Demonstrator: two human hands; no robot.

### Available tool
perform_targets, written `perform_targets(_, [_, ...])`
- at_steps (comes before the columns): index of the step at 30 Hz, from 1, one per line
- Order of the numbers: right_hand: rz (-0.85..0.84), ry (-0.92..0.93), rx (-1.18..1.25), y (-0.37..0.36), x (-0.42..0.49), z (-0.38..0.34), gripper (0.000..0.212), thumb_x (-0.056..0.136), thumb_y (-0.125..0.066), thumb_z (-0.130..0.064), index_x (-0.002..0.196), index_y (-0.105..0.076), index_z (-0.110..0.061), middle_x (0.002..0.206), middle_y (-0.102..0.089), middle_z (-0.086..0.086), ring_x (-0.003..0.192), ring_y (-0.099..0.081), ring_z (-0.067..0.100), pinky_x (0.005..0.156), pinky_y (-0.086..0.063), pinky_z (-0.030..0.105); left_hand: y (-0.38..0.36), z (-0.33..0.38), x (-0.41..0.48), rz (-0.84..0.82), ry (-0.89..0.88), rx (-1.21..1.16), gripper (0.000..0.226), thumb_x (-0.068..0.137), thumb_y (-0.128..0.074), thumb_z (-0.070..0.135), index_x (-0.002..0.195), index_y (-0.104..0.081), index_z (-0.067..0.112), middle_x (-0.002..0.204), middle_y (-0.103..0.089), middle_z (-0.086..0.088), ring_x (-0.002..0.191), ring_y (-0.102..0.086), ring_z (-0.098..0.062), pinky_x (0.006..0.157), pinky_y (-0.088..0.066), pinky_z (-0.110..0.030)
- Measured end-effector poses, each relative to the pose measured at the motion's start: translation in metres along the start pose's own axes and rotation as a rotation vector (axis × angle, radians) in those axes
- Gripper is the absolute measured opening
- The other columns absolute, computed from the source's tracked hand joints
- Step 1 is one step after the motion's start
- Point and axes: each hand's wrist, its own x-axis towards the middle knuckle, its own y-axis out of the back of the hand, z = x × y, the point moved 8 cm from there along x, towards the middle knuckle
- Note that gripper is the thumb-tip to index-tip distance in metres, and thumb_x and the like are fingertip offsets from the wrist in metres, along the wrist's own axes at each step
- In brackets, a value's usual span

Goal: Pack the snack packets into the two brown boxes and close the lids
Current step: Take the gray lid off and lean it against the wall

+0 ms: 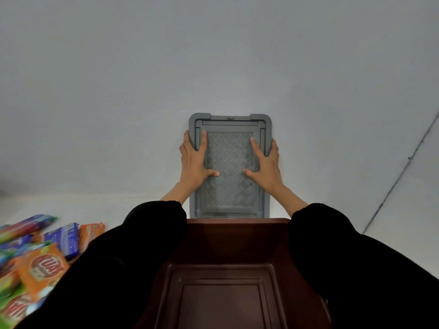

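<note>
A grey lid (230,162) with a woven-pattern centre sits just beyond the far rim of an open dark brown box (228,276), whose inside is bare. My left hand (194,160) grips the lid's left edge, with forefinger and thumb on its top face and the other fingers round the side. My right hand (267,163) holds the right edge the same way. Snack packets (40,262) in orange, blue and green lie in a heap at the lower left. Only one brown box is in view.
A pale grey-white surface (118,115) spreads around the lid. A dark seam line (401,172) runs diagonally at the right. My black sleeves (114,269) cover the box's side rims.
</note>
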Motion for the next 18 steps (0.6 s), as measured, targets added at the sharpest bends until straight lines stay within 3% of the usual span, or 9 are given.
perform_targets(7, [-0.011, 0.008, -0.083, 0.002, 0.000, 0.000, 0.091, 0.078, -0.071, -0.030, 0.148, -0.012, -0.035, 0.155, 0.011, 0.017, 0.145, 0.001, 0.033, 0.115, -0.022, 0.043, 0.000, 0.000, 0.001, -0.023, 0.003, 0.072, 0.126, 0.059, -0.083, 0.043, 0.149, 0.003, 0.023, 0.152, 0.015, -0.024, 0.141, 0.000, -0.038, 0.111, -0.027, -0.044])
perform_targets(10, [0.082, 0.031, -0.193, 0.007, -0.001, -0.005, 0.083, 0.080, -0.066, -0.039, 0.147, -0.017, -0.034, 0.156, 0.009, 0.017, 0.145, 0.001, 0.034, 0.116, -0.011, 0.049, 0.003, 0.000, 0.002, -0.031, 0.014, 0.127, 0.123, 0.062, -0.078, 0.053, 0.149, 0.002, 0.022, 0.153, 0.015, -0.023, 0.142, 0.000, -0.039, 0.110, -0.026, -0.048])
perform_targets(14, [0.203, 0.135, -0.194, 0.019, 0.002, -0.034, 0.070, 0.084, -0.062, -0.039, 0.145, -0.028, -0.030, 0.156, -0.001, 0.015, 0.145, -0.004, 0.031, 0.118, -0.009, 0.047, 0.028, -0.007, -0.002, 0.036, 0.015, 0.139, 0.097, 0.075, -0.063, 0.058, 0.149, -0.013, 0.020, 0.154, 0.005, -0.021, 0.142, -0.005, -0.037, 0.110, -0.023, -0.049])
perform_targets(18, [0.078, 0.292, -0.108, 0.001, 0.004, -0.091, 0.066, 0.086, -0.061, -0.032, 0.145, -0.030, -0.027, 0.157, -0.006, 0.011, 0.145, -0.005, 0.029, 0.118, -0.010, 0.045, 0.077, -0.040, -0.015, 0.054, 0.067, 0.120, 0.066, 0.084, -0.063, 0.037, 0.140, -0.035, 0.015, 0.151, -0.016, -0.017, 0.138, -0.016, -0.033, 0.108, -0.030, -0.047])
